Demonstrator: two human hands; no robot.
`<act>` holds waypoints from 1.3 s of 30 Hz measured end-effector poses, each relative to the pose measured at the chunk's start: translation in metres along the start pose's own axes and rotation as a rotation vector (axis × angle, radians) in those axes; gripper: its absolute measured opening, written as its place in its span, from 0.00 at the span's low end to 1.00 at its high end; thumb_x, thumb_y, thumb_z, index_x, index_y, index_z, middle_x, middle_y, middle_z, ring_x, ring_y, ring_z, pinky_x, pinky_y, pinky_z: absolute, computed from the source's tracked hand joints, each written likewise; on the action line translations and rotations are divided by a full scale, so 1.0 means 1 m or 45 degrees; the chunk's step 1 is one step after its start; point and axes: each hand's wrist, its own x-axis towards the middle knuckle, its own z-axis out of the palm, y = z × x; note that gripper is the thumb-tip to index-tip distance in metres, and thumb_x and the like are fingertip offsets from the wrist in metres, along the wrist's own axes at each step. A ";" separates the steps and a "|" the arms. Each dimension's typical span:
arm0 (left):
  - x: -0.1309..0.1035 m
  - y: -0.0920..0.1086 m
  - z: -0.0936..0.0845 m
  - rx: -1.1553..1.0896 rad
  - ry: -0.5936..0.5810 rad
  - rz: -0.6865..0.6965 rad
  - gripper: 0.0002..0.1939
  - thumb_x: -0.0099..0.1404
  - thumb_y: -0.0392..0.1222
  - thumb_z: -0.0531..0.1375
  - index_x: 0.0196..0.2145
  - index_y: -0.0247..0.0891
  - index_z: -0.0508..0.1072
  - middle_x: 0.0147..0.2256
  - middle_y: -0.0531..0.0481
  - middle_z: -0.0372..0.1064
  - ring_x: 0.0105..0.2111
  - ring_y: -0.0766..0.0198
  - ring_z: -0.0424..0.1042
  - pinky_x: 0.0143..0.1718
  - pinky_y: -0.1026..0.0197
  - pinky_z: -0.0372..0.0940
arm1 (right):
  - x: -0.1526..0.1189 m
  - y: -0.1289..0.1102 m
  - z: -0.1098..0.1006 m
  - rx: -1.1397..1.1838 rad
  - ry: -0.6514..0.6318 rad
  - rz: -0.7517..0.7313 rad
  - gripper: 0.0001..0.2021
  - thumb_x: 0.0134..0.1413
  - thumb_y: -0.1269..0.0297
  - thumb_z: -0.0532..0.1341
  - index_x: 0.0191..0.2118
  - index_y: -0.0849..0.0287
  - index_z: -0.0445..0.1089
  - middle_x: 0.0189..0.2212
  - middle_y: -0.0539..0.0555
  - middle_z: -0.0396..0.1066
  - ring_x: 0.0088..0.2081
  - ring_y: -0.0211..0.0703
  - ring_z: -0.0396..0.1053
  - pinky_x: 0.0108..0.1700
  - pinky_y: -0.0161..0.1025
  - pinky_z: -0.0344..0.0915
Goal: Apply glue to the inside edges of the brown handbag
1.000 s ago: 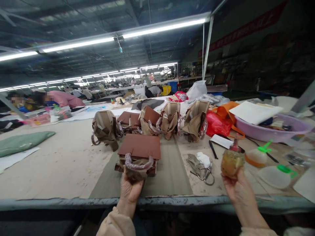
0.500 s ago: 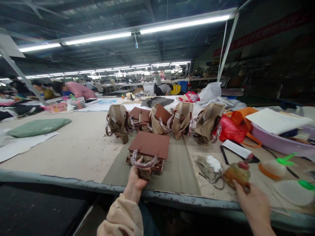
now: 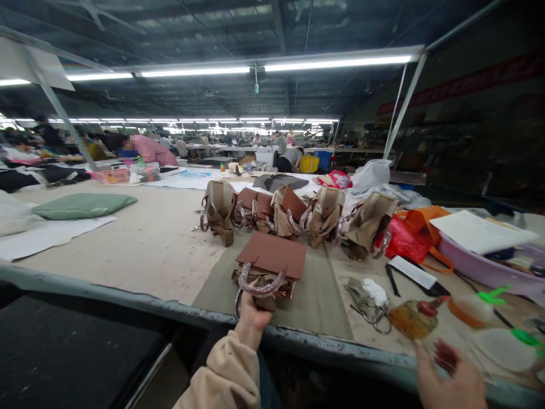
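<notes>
In my left hand (image 3: 254,316) is a brown handbag (image 3: 272,255) with plastic-wrapped handles. My fingers are closed under its near handle, on the khaki body, and partly hidden by it. The bag sits over an olive cloth strip (image 3: 323,309) at the table's front. My right hand (image 3: 452,372), fingers apart and holding nothing, is just in front of a squat amber bottle (image 3: 414,318) with a red top. Left of that bottle are scissors (image 3: 380,324) beside an olive cloth scrap (image 3: 360,294) and a crumpled white piece (image 3: 375,291).
Several khaki-and-brown bags (image 3: 327,213) stand in a row behind. Green-capped bottles (image 3: 472,307) and a lilac basin (image 3: 472,258) are at right, near a red plastic bag (image 3: 406,238). A green pouch (image 3: 85,205) lies left. A person in pink (image 3: 151,150) bends over farther back.
My right hand has let go of the amber bottle and drawn back toward me. The view has shifted; my left hand still holds the handbag.
</notes>
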 end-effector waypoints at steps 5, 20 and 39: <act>-0.011 -0.011 -0.005 -0.013 -0.017 -0.065 0.10 0.62 0.31 0.54 0.37 0.33 0.73 0.26 0.47 0.75 0.24 0.61 0.75 0.24 0.62 0.69 | -0.071 -0.081 0.034 0.862 -0.744 0.258 0.34 0.38 0.50 0.68 0.53 0.56 0.63 0.47 0.58 0.68 0.37 0.47 0.70 0.40 0.43 0.69; -0.008 -0.024 -0.012 0.291 -0.146 -0.139 0.05 0.61 0.33 0.57 0.30 0.30 0.73 0.27 0.41 0.75 0.23 0.62 0.73 0.23 0.64 0.67 | -0.047 -0.159 0.125 1.231 -1.171 0.444 0.27 0.36 0.49 0.69 0.42 0.61 0.69 0.26 0.48 0.69 0.20 0.31 0.54 0.19 0.30 0.47; 0.015 -0.033 0.003 0.629 -0.112 -0.349 0.10 0.64 0.32 0.55 0.30 0.34 0.77 0.29 0.44 0.76 0.28 0.56 0.76 0.38 0.51 0.73 | -0.046 -0.161 0.135 0.892 -1.450 0.562 0.16 0.53 0.64 0.58 0.17 0.59 0.61 0.11 0.45 0.56 0.13 0.30 0.48 0.18 0.31 0.44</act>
